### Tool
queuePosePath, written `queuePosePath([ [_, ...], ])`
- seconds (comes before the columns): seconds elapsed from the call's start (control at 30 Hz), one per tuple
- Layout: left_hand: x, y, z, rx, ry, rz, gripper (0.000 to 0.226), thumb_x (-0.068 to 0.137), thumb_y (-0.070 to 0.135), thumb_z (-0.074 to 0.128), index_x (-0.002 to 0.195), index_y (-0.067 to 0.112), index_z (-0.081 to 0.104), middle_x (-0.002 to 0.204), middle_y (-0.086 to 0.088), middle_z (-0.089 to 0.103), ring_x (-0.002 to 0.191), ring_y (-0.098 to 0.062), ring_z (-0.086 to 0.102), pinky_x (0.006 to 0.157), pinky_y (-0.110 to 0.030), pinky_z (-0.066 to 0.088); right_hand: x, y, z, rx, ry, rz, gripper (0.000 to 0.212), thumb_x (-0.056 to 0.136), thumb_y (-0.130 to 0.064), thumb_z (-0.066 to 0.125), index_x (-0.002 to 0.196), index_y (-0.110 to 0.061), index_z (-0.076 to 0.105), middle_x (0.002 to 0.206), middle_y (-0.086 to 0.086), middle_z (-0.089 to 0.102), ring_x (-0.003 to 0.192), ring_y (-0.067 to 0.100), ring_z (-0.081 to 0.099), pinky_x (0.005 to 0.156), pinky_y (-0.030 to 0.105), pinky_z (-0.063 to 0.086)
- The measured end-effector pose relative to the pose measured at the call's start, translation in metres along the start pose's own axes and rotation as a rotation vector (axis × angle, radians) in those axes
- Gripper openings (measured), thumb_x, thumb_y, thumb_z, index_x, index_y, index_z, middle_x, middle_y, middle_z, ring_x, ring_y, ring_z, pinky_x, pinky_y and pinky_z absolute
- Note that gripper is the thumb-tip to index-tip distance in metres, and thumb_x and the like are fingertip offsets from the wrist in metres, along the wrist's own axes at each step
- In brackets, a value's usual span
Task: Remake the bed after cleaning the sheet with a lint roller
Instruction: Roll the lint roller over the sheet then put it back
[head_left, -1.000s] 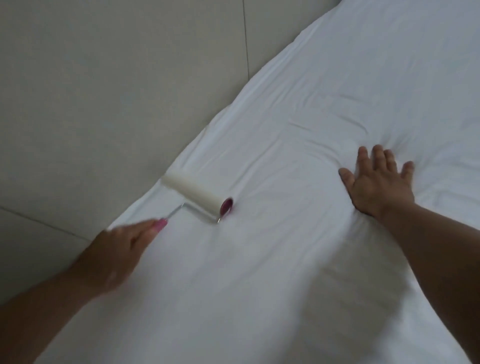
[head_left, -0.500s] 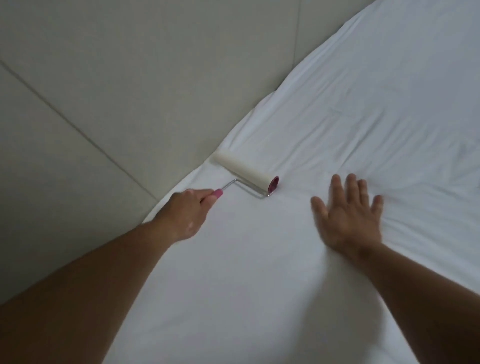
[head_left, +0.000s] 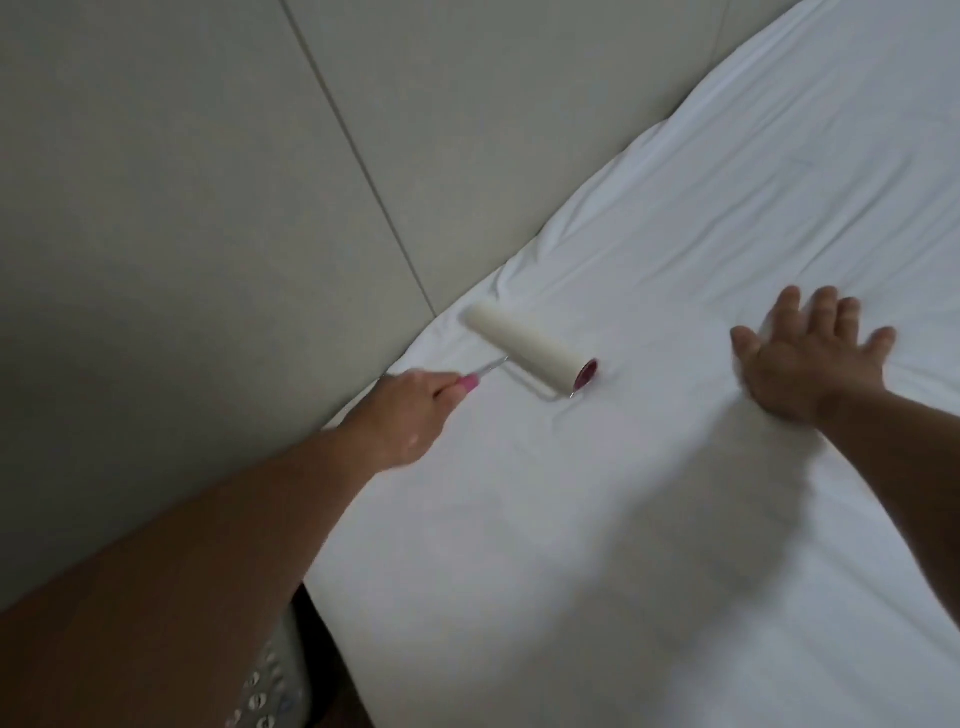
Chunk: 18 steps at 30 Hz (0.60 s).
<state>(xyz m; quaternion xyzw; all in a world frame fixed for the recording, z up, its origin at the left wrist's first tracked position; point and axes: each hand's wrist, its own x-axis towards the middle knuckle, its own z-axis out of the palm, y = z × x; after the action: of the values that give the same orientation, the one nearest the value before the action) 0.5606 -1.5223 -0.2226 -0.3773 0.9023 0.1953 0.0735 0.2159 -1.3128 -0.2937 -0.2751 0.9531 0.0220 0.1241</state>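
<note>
lint roller (head_left: 531, 358) flat on white sheet (head_left: 649, 545), centre of frame, at the bed edge by the wall. held at the pink handle by left hand (head_left: 410, 410), fingers curled round it. right hand (head_left: 810, 358) released, fingers spread, resting on sheet right of the roller. likely cleaning step, mid-pass; remake not begun. next: roll the adjacent strip, keep cloth taut, mind creases upper right. grey panelled wall (head_left: 208, 208) upper left; blurred patterned object (head_left: 270, 680) lower left, unidentifiable.

Pale grey wall panels (head_left: 171, 218) are filling the left side, thin seams (head_left: 358, 161) slanting between them. Dim, even light is lying over them. Low down, a dark gap (head_left: 332, 670) is showing beside something white and patterned (head_left: 270, 680).
</note>
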Motion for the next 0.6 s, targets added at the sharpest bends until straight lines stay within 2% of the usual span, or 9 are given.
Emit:
queuePosePath([
  [0.07, 0.001, -0.002, 0.006, -0.047, -0.014, -0.046, 0.043, 0.103, 0.053, 0.034, 0.11, 0.025, 0.066, 0.086, -0.008, 0.067, 0.083, -0.03, 0.057, 0.08, -0.041, 0.051, -0.001, 0.001, 0.0, -0.012, -0.008, -0.004, 0.083, 0.093, -0.07, 0.01, 0.157, -0.019, 0.0, 0.166, 0.015, -0.004, 0.153, 0.034, -0.002, 0.118, 0.064, 0.005],
  [0.17, -0.052, -0.041, 0.011, -0.046, 0.019, 0.002, 0.056, 0.095, 0.068, 0.026, 0.109, 0.03, 0.064, 0.084, -0.001, 0.068, 0.081, -0.03, 0.06, 0.077, -0.041, 0.051, -0.006, 0.011, 0.0, -0.027, -0.001, -0.063, 0.083, 0.092, -0.073, 0.012, 0.156, -0.021, 0.003, 0.165, 0.015, 0.001, 0.152, 0.034, 0.004, 0.117, 0.062, 0.011],
  [0.27, -0.121, -0.091, 0.009, -0.106, -0.006, -0.031, 0.061, 0.087, 0.071, 0.026, 0.117, 0.038, 0.068, 0.105, 0.008, 0.075, 0.099, -0.021, 0.069, 0.084, -0.035, 0.051, -0.011, 0.022, 0.003, -0.035, 0.015, -0.106, 0.08, 0.091, -0.075, 0.015, 0.153, -0.024, 0.005, 0.165, 0.014, 0.006, 0.151, 0.033, 0.01, 0.116, 0.06, 0.016],
  [0.37, -0.176, -0.128, -0.001, -0.085, -0.041, -0.05, 0.039, 0.09, 0.07, 0.03, 0.121, 0.065, 0.054, 0.122, 0.019, 0.069, 0.113, -0.007, 0.066, 0.096, -0.028, 0.047, -0.013, 0.027, 0.006, -0.054, 0.008, -0.11, 0.077, 0.092, -0.073, 0.017, 0.153, -0.026, 0.007, 0.165, 0.012, 0.006, 0.151, 0.03, 0.01, 0.115, 0.059, 0.018],
  [0.43, -0.201, -0.132, -0.008, -0.007, 0.011, -0.067, 0.026, 0.094, 0.068, 0.033, 0.114, 0.083, 0.038, 0.12, 0.022, 0.068, 0.11, -0.006, 0.066, 0.094, -0.023, 0.046, -0.014, 0.033, 0.004, -0.047, -0.011, -0.137, 0.076, 0.092, -0.073, 0.02, 0.152, -0.027, 0.01, 0.164, 0.011, 0.009, 0.151, 0.03, 0.012, 0.115, 0.059, 0.02],
  [0.47, -0.209, -0.127, -0.011, 0.026, 0.054, -0.081, 0.027, 0.093, 0.069, 0.034, 0.11, 0.09, 0.03, 0.119, 0.018, 0.07, 0.109, -0.009, 0.067, 0.091, -0.024, 0.047, -0.017, 0.038, -0.001, -0.048, -0.021, -0.169, 0.075, 0.091, -0.073, 0.021, 0.15, -0.028, 0.015, 0.163, 0.011, 0.014, 0.15, 0.03, 0.016, 0.115, 0.059, 0.023],
  [0.53, -0.222, -0.114, -0.019, 0.068, 0.063, -0.084, 0.027, 0.087, 0.072, 0.028, 0.106, 0.092, 0.027, 0.119, 0.008, 0.072, 0.107, -0.02, 0.068, 0.088, -0.03, 0.05, -0.029, 0.045, -0.009, -0.03, -0.014, -0.243, 0.068, 0.089, -0.075, 0.022, 0.138, -0.03, 0.031, 0.15, 0.012, 0.035, 0.142, 0.033, 0.033, 0.108, 0.061, 0.034],
  [0.6, -0.228, -0.092, -0.028, 0.074, 0.045, -0.078, 0.037, 0.09, 0.071, 0.024, 0.12, 0.074, 0.046, 0.113, 0.004, 0.075, 0.098, -0.021, 0.071, 0.084, -0.032, 0.055, -0.042, 0.057, -0.014, 0.056, 0.056, -0.22, 0.063, 0.091, -0.074, 0.028, 0.132, -0.028, 0.039, 0.14, 0.01, 0.045, 0.134, 0.034, 0.041, 0.103, 0.062, 0.039],
])
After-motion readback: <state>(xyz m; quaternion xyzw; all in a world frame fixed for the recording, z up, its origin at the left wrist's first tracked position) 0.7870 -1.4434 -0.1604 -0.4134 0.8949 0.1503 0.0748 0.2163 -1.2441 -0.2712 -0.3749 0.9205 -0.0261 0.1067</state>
